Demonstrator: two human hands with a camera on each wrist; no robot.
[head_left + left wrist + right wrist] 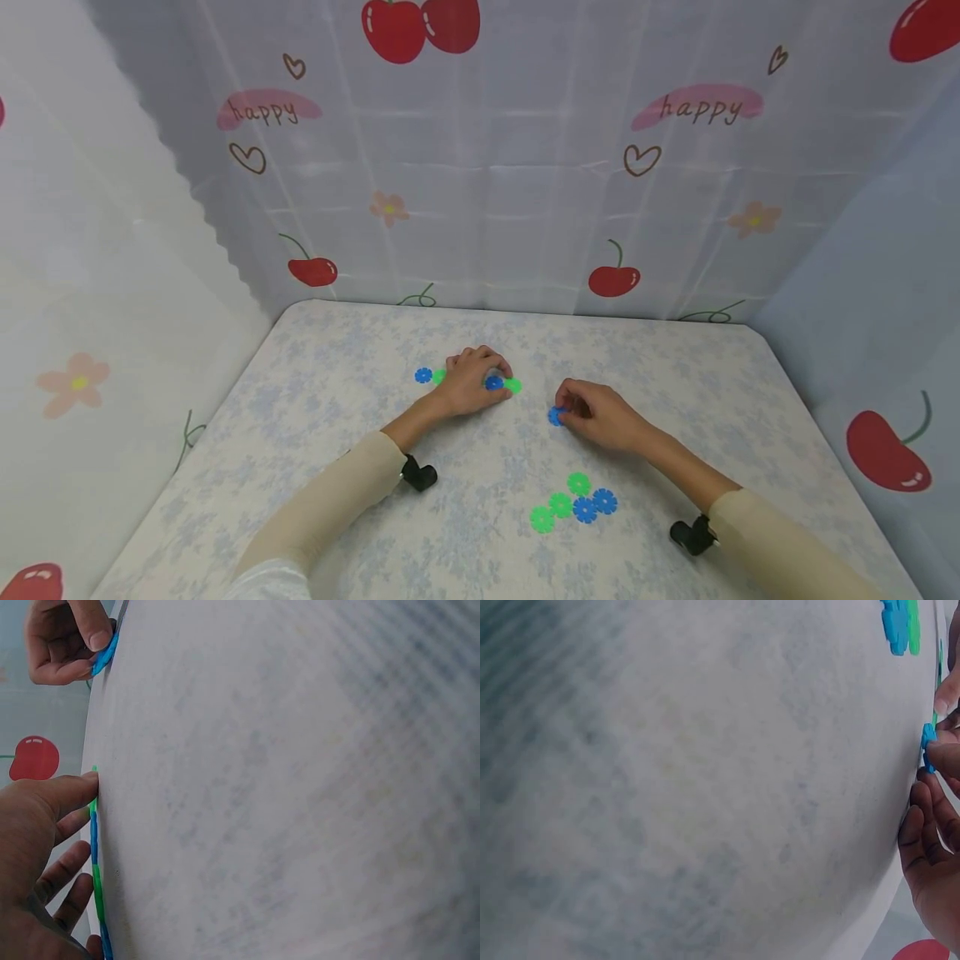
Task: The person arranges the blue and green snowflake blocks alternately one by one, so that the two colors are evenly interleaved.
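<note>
A row of alternating blue and green interlocking plastic snowflake discs lies on the far part of the table, with a blue disc [423, 376] at its left end. My left hand [474, 383] arches over the row and hides its middle. Its thumb and a finger hold opposite edges of the green disc [513, 385] at the right end, beside another blue disc [493, 382]. To the right, my right hand [600, 414] pinches a separate blue disc [928, 746] between thumb and fingertips, close over the table and apart from the row in the head view.
Nearer the front of the table [420, 542] lies a loose group of discs, with green ones [560, 505] on the left and blue ones [585, 510] on the right. A printed curtain [487, 233] encloses the back and sides.
</note>
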